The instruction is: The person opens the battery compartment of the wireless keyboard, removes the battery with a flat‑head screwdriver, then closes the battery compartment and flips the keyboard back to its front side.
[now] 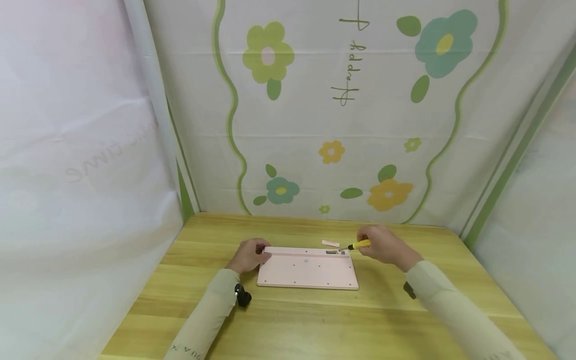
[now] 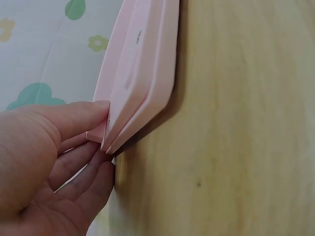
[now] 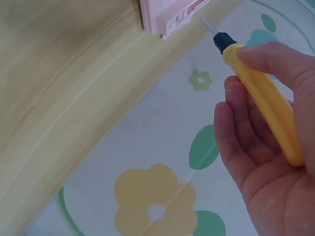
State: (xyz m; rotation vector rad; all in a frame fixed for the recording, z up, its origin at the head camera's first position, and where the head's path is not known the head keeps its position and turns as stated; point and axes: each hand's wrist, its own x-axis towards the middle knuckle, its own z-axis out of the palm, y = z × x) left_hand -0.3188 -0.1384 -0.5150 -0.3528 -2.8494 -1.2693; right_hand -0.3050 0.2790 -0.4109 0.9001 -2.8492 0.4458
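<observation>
A pink keyboard [image 1: 310, 272] lies underside up on the table, small screws dotted across its back. On its raised far edge, toward the right, a battery compartment [image 1: 332, 252] is uncovered. My left hand [image 1: 249, 256] pinches the keyboard's far left corner, thumb on one face and fingers on the other, as the left wrist view shows the keyboard [image 2: 142, 64] edge-on. A yellow screwdriver [image 3: 266, 101] with a black collar is gripped in my right hand [image 1: 384, 245]. Its thin tip points at the compartment; whether it touches cannot be told.
Just behind the keyboard lies a small pink battery cover [image 1: 330, 243]. The wooden table [image 1: 315, 325] ends at a white flowered curtain [image 1: 306, 115] at the back, and further white curtains hang at the left and right sides.
</observation>
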